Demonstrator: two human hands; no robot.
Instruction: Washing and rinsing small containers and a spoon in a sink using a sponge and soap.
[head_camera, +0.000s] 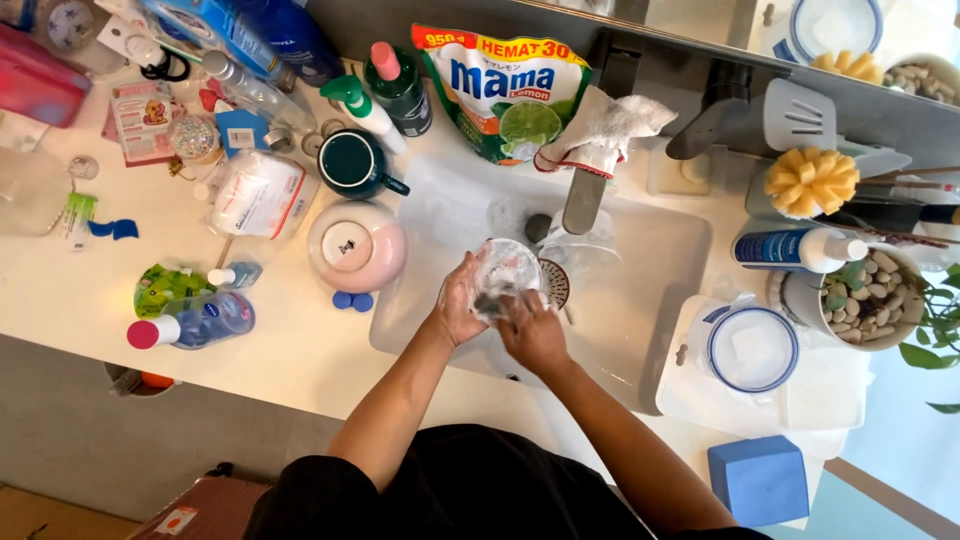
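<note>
Over the white sink (650, 250) I hold a clear drinking glass (505, 268), soapy and wet, between both hands. My left hand (458, 305) grips the glass from the left side. My right hand (530, 330) presses against its lower right, with something dark, perhaps a sponge, between fingers and glass. A metal drain strainer (555, 283) lies just right of the glass. The faucet (585, 195) hangs over the basin behind the glass.
An upturned pink bowl (356, 245) and a dark green mug (353, 163) stand left of the sink. A green refill pouch (505, 90), bottles and clutter crowd the back left. On the right are a lidded container (752, 348), a pebble pot (858, 295), a yellow sponge brush (810, 180).
</note>
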